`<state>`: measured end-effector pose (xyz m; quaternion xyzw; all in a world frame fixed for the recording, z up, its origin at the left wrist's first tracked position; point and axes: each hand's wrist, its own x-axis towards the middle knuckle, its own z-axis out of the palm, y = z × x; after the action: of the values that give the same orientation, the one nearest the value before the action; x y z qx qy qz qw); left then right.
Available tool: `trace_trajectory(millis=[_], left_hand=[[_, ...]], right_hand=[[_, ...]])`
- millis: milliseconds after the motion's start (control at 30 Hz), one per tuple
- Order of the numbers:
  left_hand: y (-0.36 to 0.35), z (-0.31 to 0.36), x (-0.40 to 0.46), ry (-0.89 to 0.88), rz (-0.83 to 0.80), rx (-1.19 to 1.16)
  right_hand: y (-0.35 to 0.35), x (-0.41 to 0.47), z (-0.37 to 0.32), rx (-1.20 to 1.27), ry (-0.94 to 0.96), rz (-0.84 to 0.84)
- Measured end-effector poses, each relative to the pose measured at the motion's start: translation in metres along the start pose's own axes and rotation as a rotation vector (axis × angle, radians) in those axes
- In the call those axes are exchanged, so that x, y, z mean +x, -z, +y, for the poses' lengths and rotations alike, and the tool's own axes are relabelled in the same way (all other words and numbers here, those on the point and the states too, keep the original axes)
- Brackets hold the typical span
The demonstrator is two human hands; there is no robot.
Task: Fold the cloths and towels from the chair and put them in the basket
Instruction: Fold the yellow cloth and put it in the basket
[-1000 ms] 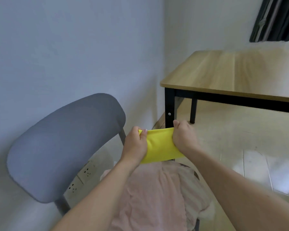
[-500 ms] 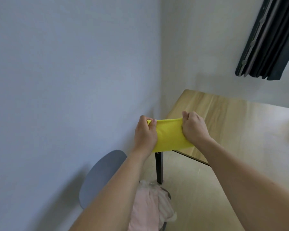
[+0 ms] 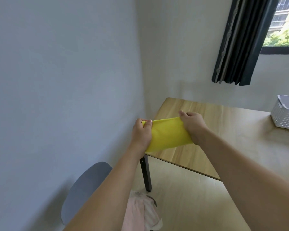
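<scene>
Since the earlier frames your view has swung up and to the right, away from the chair [image 3: 83, 185] and toward the table [image 3: 223, 139], and your two hands have carried the yellow cloth [image 3: 167, 132] along so that it now hangs above the table's near corner. The white basket [image 3: 284, 114] has come into sight at the table's far right, well apart from the cloth.

Your left hand [image 3: 141, 133] pinches the cloth's left top corner between thumb and curled fingers; your right hand [image 3: 193, 125] is curled round the right top edge. Both grips are tight on the fabric, and the top edge is stretched between them, which keeps the piece flat and hanging free, probably so you can lay it down squarely for folding, or fold it in the air.

A pink towel [image 3: 140, 214] lies heaped on the chair seat below your left forearm, so more remains to fold. Whether the yellow cloth is already doubled over cannot be told from here. The basket's inside is mostly out of view.
</scene>
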<state>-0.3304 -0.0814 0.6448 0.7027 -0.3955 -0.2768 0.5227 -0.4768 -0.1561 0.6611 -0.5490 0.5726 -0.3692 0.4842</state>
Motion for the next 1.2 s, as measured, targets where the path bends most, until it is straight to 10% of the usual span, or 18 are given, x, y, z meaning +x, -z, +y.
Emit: trace_trajectory(millis=[333,933,1200], left_hand=[[-0.144,0.055,-0.02,0.001,0.101,-0.051],[-0.401,0.105,-0.036,0.061,-0.332,-0.028],[-0.522,0.136,-0.059,0.041,-0.288,0.0]], right_hand=[[0.173,0.053,0.03,0.188,-0.159,-0.486],[0.413,0.175,0.1,-0.082,-0.121,-0.281],[0.53,0.231,0.113,-0.099,-0.106,-0.368]])
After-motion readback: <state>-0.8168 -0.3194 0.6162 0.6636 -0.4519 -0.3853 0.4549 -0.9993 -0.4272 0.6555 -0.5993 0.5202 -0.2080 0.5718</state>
